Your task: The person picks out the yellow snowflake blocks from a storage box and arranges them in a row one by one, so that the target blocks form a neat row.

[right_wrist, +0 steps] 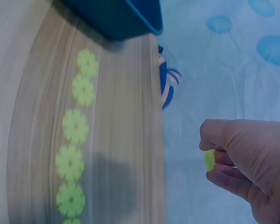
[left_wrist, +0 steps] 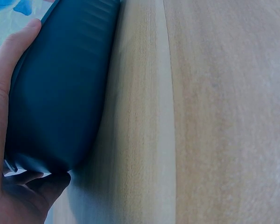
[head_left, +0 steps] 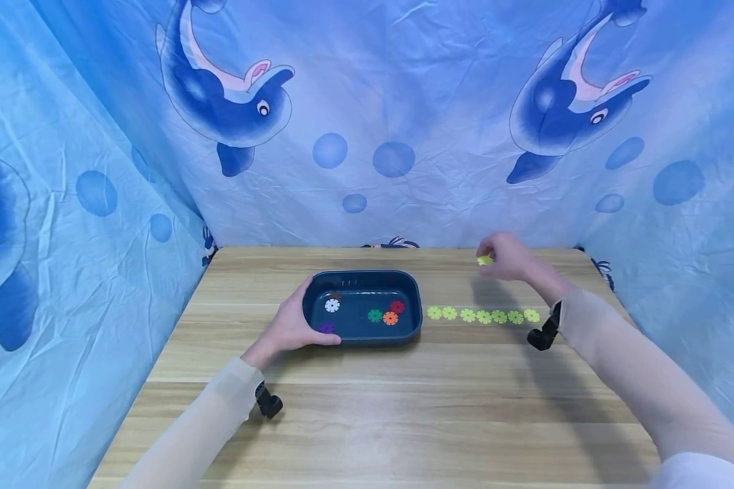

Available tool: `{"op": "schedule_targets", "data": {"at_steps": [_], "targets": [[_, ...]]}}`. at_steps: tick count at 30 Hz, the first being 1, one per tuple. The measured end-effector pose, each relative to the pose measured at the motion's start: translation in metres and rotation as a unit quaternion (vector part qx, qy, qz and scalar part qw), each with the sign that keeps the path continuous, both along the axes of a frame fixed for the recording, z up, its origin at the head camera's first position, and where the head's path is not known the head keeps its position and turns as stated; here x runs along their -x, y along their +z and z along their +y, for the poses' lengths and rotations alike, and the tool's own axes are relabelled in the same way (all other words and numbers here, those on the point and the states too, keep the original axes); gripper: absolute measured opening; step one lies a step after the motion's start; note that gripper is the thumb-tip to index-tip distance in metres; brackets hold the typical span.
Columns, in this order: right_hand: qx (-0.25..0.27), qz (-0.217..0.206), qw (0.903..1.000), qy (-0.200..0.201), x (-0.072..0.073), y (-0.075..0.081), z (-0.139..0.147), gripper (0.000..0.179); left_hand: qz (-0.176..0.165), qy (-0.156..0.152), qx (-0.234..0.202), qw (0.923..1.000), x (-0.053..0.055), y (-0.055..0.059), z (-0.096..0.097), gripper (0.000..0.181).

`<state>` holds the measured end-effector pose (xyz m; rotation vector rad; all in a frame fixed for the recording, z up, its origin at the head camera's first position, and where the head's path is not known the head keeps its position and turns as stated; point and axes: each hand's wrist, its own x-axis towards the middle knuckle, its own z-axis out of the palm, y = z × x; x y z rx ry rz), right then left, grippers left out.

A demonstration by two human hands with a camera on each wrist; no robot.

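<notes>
A dark blue plastic tray (head_left: 367, 341) stands on the table. My left hand (head_left: 295, 319) grips its left end, the thumb along the near rim; the left wrist view shows the thumb on the tray's side wall (left_wrist: 60, 93). Inside lie notched discs: a white one (head_left: 332, 305), a green one (head_left: 375, 316), an orange one (head_left: 390, 318), a red one (head_left: 397, 307), a purple one (head_left: 327, 327) and a dim brown one. My right hand (head_left: 506, 257) pinches a yellow notched disc (head_left: 484, 260) above the table's far right. Below it, several yellow discs (head_left: 484, 316) lie in a row.
The row of yellow discs runs rightward from the tray's right end. Behind the wood-grain table (head_left: 367, 407) hangs a blue curtain (head_left: 404, 88) printed with dolphins, which also closes off both sides. A dark tassel (head_left: 397, 243) shows at the far edge.
</notes>
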<state>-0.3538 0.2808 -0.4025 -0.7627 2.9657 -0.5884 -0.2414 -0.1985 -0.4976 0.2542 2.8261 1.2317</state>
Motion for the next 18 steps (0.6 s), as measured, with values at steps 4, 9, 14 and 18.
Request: {"op": "schedule_targets", "data": {"at_steps": [4,9,14,18], "targets": [[-0.006,0.001,1.0,-0.007,-0.004,-0.002,0.02,0.028,-0.001,0.001,0.004,1.0,0.0,0.0,0.0,0.153],[-0.021,-0.009,0.9994,-0.024,-0.009,-0.004,0.042,0.027,0.0,0.001,0.003,1.0,0.001,0.001,0.001,0.152],[-0.038,-0.015,0.9985,-0.038,-0.014,-0.011,0.06,0.026,-0.001,-0.002,-0.003,1.0,0.0,0.001,0.0,0.149],[-0.044,-0.021,0.9979,-0.043,-0.019,-0.019,0.074,0.029,-0.002,-0.001,-0.003,1.0,0.0,0.0,0.0,0.148]]}}
